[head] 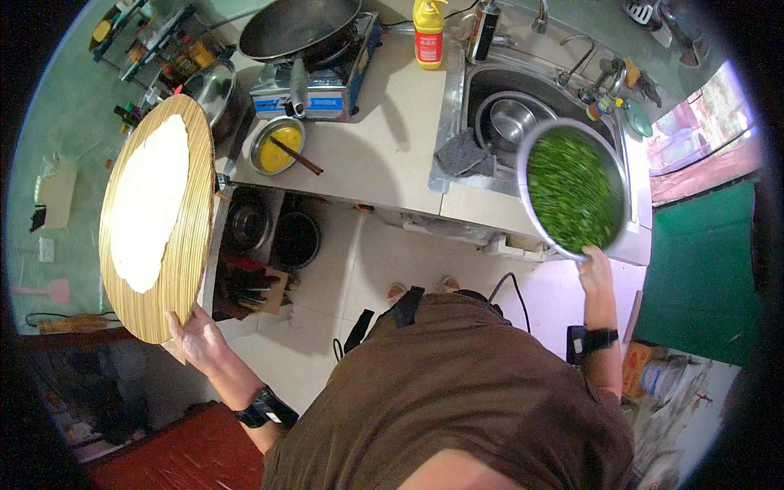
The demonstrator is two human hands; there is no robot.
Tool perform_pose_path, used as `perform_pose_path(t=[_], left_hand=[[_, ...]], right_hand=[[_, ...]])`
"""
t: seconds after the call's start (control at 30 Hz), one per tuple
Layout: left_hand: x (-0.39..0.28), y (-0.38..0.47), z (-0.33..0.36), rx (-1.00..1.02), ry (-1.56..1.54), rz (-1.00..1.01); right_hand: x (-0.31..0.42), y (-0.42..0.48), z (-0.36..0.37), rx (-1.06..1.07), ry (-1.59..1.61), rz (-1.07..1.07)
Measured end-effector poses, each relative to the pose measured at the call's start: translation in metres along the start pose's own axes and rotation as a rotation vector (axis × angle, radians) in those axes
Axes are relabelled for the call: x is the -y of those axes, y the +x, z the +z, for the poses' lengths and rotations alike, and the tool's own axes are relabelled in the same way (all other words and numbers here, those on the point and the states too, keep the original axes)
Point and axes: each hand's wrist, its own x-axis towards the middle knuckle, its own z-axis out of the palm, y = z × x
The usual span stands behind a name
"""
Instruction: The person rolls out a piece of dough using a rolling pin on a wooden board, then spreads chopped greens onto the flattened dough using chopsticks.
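Observation:
My left hand point(199, 338) grips the near edge of a round, ribbed straw-coloured board point(195, 245), held out at the left. On it lies a flat, irregular sheet of white dough point(149, 208), its surface washed out by glare. With my right hand point(594, 272) I hold the rim of a metal bowl point(525, 190) beside the sink's front edge. Chopped green leaves point(569, 184), blurred, fill much of that bowl. Between the two, a small metal bowl of beaten egg point(275, 156) stands on the counter, a pair of chopsticks point(300, 158) resting in it.
A black wok point(300, 30) sits on a portable gas stove point(306, 101). Behind stands a yellow pump bottle point(429, 37). The sink point(551, 79) contains nested metal bowls point(513, 119); a grey cloth point(463, 153) drapes its left edge. Pots point(297, 239) occupy the space under the counter.

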Motion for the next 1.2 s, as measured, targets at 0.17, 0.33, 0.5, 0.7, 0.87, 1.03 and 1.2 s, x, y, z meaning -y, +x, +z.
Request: perform_pose_path(t=[0.17,0.33,0.5,0.7,0.87,1.03,1.2], left_hand=[[-0.008,0.009,-0.004,0.068,0.054,0.045],[-0.019,0.028,-0.032,0.136,-0.051,-0.075],[-0.029,0.028,-0.039,0.159,-0.094,-0.166],[-0.022,0.018,-0.033,0.173,0.094,-0.064],[-0.018,0.001,-0.001,0.185,0.228,-0.067],[-0.010,-0.012,0.007,0.440,0.678,0.232],[0.028,-0.091,0.059,0.551,0.208,-0.457]], right_hand=[[-0.019,-0.017,0.146,0.202,-0.174,0.255],[-0.078,0.005,0.242,0.336,-0.248,0.373],[-0.085,0.007,0.278,0.346,-0.313,0.291],[-0.080,0.020,0.280,0.378,-0.316,0.196],[-0.078,0.011,0.255,0.228,-0.491,-0.121],[-0.006,-0.048,0.200,0.561,-0.194,-0.155],[0.067,-0.079,0.144,0.821,0.192,-0.138]])
